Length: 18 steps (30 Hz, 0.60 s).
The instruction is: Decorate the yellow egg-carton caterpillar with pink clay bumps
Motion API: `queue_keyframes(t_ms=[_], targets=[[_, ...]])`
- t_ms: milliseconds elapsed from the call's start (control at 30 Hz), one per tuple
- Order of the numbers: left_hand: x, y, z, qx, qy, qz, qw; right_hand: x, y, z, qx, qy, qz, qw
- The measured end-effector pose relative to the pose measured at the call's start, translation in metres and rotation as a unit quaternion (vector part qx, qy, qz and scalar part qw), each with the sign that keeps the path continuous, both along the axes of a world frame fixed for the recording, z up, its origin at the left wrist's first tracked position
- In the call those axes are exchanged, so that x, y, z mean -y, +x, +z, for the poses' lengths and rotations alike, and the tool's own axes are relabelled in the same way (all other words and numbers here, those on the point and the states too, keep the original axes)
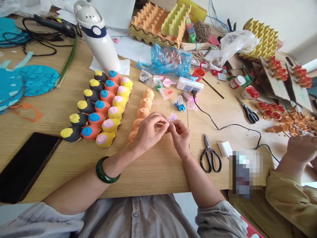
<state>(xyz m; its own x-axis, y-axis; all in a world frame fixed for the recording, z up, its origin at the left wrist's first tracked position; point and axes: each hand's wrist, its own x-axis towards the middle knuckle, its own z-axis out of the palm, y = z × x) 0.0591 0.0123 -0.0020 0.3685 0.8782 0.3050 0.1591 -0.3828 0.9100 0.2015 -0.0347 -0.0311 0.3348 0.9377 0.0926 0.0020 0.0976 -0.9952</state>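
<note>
My left hand [151, 130] and my right hand [180, 135] meet above the table, both with fingers pinched on a small lilac plastic bag [172, 117]. Its lower edge is hidden by the fingertips. Just left of them runs a row of orange-painted egg-carton cups [143, 113], partly covered by my left hand. Farther left stand rows of cups: black with yellow tops [82, 106], orange-red with blue tops [102, 107] and yellow with pink tops [116, 113]. Beyond my hands lie small bags with coloured soft material, including a blue one [180, 105].
Black-handled scissors [210, 158] and a white block [225, 149] lie right of my hands. A power strip [189, 85] trails a black cable. Behind are a white bottle [99, 43] and egg trays [151, 26]. A phone [29, 165] lies left; a co-worker's hand [300, 148] is right.
</note>
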Motion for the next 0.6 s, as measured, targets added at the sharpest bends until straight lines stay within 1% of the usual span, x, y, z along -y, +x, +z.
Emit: queue_keyframes(t_ms=[67,133,200,233,300,367,400,433,500,600], targets=[[-0.001,0.000,0.002,-0.043,0.034,0.007,0.998,0.002,0.000,0.001,0.023,0.004,0.001,1.000],[-0.003,-0.001,0.003,-0.105,0.066,0.013,0.992,0.004,-0.001,0.002,0.056,0.008,0.013,0.998],[-0.004,-0.001,0.003,-0.170,0.087,0.014,0.981,0.004,0.000,0.003,0.119,0.018,0.018,0.993],[-0.004,-0.002,0.003,-0.197,0.093,0.013,0.976,0.004,0.002,0.002,0.158,0.025,0.009,0.987],[-0.004,-0.001,0.002,-0.228,0.098,0.010,0.969,0.002,0.006,0.001,0.220,0.034,-0.034,0.974],[-0.002,0.000,0.002,-0.237,0.098,0.008,0.967,0.000,0.011,-0.002,0.236,0.031,-0.075,0.968],[-0.002,0.000,0.003,-0.239,0.099,0.010,0.966,-0.001,0.013,-0.003,0.231,0.027,-0.079,0.969],[-0.001,0.001,0.004,-0.243,0.102,0.014,0.965,-0.001,0.014,-0.004,0.223,0.025,-0.071,0.972],[-0.001,0.001,0.006,-0.256,0.115,0.023,0.959,-0.001,0.015,-0.005,0.208,0.025,-0.033,0.977],[0.000,0.001,0.008,-0.280,0.155,0.019,0.947,0.000,0.014,-0.006,0.222,0.028,0.012,0.975]])
